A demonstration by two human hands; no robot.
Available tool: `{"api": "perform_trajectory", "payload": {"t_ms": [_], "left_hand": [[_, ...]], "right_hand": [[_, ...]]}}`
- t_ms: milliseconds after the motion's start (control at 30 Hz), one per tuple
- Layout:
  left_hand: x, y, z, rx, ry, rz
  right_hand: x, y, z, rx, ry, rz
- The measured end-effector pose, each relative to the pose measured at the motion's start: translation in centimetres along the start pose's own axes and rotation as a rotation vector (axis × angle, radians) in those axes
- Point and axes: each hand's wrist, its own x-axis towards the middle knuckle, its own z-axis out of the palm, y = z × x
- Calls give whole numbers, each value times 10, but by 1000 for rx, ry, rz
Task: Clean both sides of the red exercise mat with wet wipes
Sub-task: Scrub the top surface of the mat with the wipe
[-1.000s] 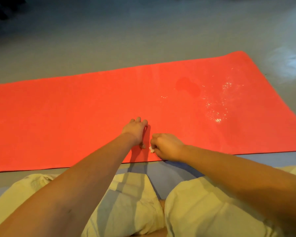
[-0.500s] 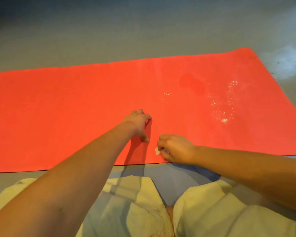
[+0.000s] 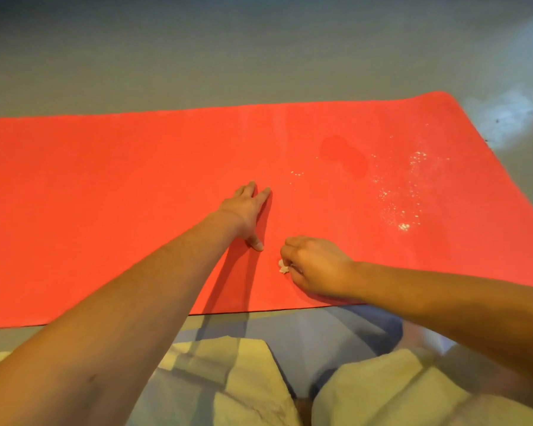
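The red exercise mat (image 3: 105, 195) lies flat on the floor, stretching across the whole view. My left hand (image 3: 246, 210) presses flat on the mat near its middle, fingers straight. Just to its right, close to the mat's near edge, my right hand (image 3: 316, 265) is curled round a small wadded white wet wipe (image 3: 283, 266) and holds it against the mat. Only a bit of the wipe shows past my fingers. A darker damp patch (image 3: 345, 155) and glinting wet specks (image 3: 400, 204) mark the mat's right part.
Grey floor (image 3: 197, 56) surrounds the mat, with a pale shiny patch (image 3: 505, 115) past the mat's right far corner. My knees in light yellow-green shorts (image 3: 234, 379) sit at the bottom, just short of the mat's near edge.
My left hand has slid farther onto the mat and its fingers have straightened. My right hand with the wipe has shifted slightly right along the near edge. The view has tilted a little.
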Motion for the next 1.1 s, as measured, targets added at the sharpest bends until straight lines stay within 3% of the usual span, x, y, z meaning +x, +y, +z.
{"api": "perform_trajectory", "payload": {"t_ms": [133,400,500,667,800,1000,1100], "left_hand": [[12,-1,-7,38,-84,10],[31,0,-37,48,49,-2],[37,4,-31,35,99,-22],[53,-13,-27,-36,77,-32],[68,-23,-26,-54,-8,-8],[72,-26,-33,-8,-22,7],[75,-27,-40,-9,9,4]], "right_hand": [[46,26,-5,-30,63,106],[136,78,-29,-153,76,403],[123,68,-29,-134,69,369],[81,60,-23,-105,12,147],[106,79,-26,-80,63,227],[177,120,-49,-170,67,445],[182,117,-49,-194,65,457]]}}
